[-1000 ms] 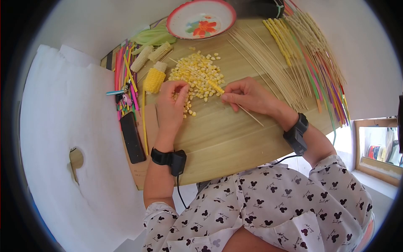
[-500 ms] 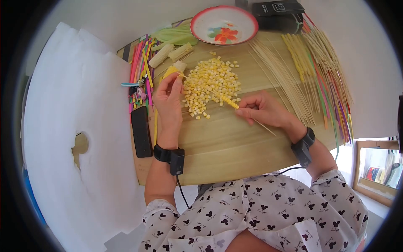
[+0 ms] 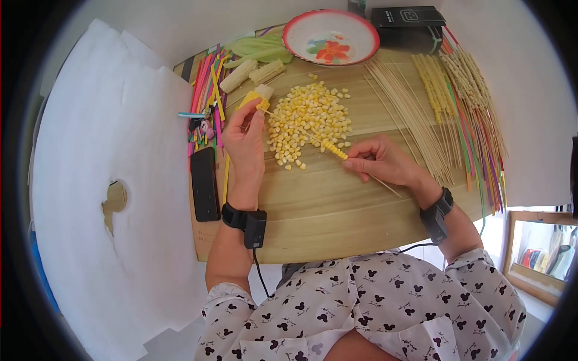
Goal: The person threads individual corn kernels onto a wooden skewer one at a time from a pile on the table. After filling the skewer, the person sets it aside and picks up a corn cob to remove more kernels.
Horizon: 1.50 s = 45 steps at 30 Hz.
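My left hand (image 3: 245, 135) is pinched at the upper left of a pile of loose corn kernels (image 3: 310, 117); its fingertips are at a small yellow piece, too small to name. A partly stripped corn cob (image 3: 257, 96) lies just beyond those fingertips. On the right of the pile, my right hand (image 3: 385, 161) pinches a thin wooden skewer (image 3: 385, 185). Several yellow kernels (image 3: 335, 149) are threaded on it in a row, with the skewer's upper part over the pile.
Two bare cobs (image 3: 239, 76) and green husks (image 3: 259, 49) lie at the back left, beside coloured sticks (image 3: 205, 84). A phone (image 3: 205, 184) is at the left edge. An enamel basin (image 3: 331, 37) stands behind; plain skewers (image 3: 412, 108) and filled skewers (image 3: 432, 87) lie right.
The view has shifted slightly, so the table's contents appear a little further right. Both hands keep nearly the same grip, and more yellow shows at my left fingertips.
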Available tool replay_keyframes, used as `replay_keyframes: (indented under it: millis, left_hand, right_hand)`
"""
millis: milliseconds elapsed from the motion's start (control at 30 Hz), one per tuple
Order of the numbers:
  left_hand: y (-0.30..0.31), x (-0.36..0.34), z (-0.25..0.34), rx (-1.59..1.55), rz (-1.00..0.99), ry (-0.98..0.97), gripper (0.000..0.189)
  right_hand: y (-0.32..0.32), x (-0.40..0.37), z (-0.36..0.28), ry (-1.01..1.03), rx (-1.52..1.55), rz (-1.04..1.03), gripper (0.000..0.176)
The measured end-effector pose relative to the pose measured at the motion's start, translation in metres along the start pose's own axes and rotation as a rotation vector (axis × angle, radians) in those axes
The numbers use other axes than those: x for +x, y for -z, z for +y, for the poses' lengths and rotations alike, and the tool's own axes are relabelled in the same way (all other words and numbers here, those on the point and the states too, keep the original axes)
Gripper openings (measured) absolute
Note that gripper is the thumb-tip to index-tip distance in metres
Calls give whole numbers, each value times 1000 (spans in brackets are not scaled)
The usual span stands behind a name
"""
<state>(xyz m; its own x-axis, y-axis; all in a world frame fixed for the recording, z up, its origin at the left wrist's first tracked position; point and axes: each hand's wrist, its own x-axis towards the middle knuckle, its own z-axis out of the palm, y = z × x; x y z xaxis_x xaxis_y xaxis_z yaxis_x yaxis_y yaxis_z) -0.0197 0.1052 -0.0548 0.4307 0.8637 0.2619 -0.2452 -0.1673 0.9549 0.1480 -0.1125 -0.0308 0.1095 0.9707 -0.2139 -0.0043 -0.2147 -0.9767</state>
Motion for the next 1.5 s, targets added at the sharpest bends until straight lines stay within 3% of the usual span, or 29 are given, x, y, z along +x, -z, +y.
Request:
replay_keyframes:
  millis: [1133, 1500]
  left_hand:
    - [-7, -6, 8, 390, -40, -233, 19]
    - [-2, -3, -2, 250, 5, -134, 16]
  right_hand:
    - [1, -1, 1, 9, -54, -4, 18]
    - [1, 1, 7, 31, -3, 18, 16]
